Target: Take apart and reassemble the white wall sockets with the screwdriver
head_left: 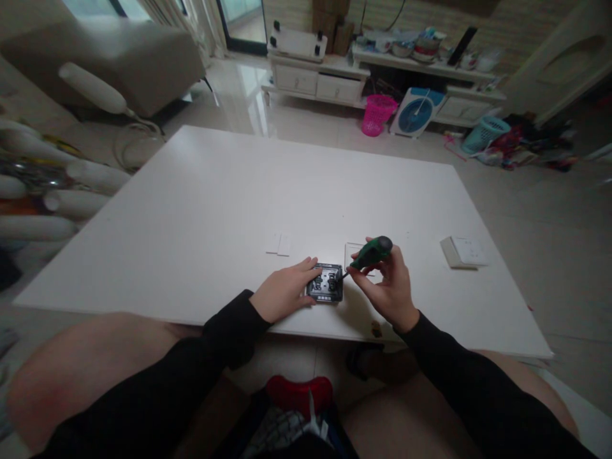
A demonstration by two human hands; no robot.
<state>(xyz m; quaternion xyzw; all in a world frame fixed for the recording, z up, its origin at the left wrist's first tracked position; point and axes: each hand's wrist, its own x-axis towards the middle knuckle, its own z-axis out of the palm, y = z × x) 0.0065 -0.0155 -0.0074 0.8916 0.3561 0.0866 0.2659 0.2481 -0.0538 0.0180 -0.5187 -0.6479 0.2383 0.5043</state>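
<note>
A square black wall switch body (pixel 327 284) with a pale, metal-looking middle lies on the white table near its front edge. My left hand (pixel 282 292) grips its left side, fingers along the top and thumb at the bottom. My right hand (pixel 393 292) is closed around a screwdriver (pixel 371 254) with a green and black handle. Its shaft slants down to the left, and the tip meets the right part of the switch. Partly behind my right hand lies a thin white square frame (pixel 350 251). Two small white plates (pixel 283 245) lie side by side beyond my left hand.
White socket plates (pixel 463 251) sit stacked at the table's right. A small brown object (pixel 377 329) lies by the front edge of the white table (pixel 229 191). Beyond stand a pink basket (pixel 377 115), a blue and white fan (pixel 415 113) and a low cabinet (pixel 329 88).
</note>
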